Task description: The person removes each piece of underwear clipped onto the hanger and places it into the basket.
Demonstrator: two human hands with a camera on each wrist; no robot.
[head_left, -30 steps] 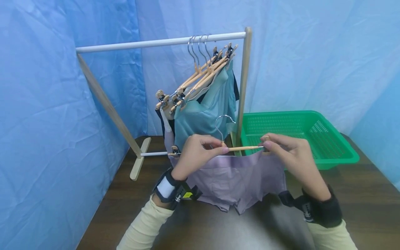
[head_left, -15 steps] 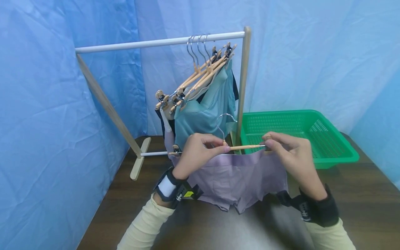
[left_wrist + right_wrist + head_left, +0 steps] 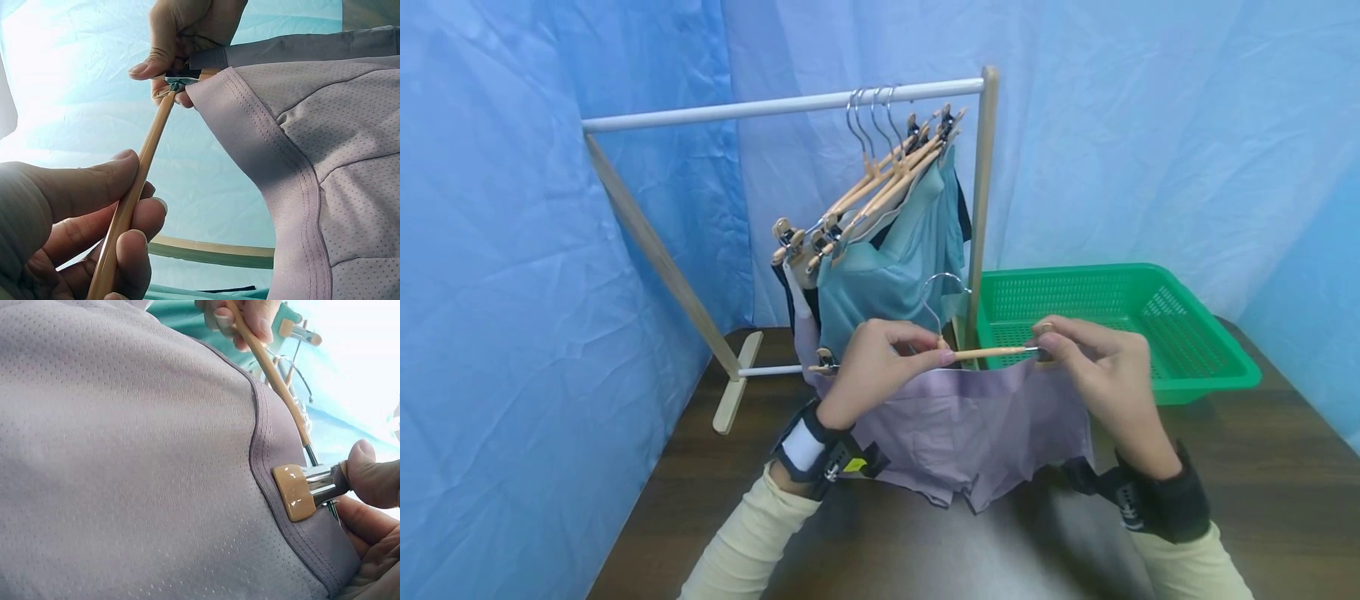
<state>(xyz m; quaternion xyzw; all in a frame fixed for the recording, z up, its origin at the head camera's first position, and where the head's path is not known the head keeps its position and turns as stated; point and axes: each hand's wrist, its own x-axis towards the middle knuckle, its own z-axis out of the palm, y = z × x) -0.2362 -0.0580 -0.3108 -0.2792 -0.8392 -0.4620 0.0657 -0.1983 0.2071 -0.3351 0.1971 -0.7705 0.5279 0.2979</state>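
L hand (image 3: 876,371): grips tan slim-bar hanger (image 3: 988,354) w/ metal hook
R hand (image 3: 1108,379): pinches tan-&-silver clip (image 3: 295,491), hanger's 3 o'clk end
Lilac mesh shorts (image 3: 955,433): 6 o'clk of hanger, touching clip
Green plastic basket (image 3: 1195,390): 2 o'clk of shorts

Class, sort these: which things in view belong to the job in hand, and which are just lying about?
In the job:
lilac mesh shorts
slim wood-coloured clip hanger
probably the white-barred wooden rack, bearing similar hangers

Seemingly idle here:
green perforated plastic basket
pale blue fabric curtains
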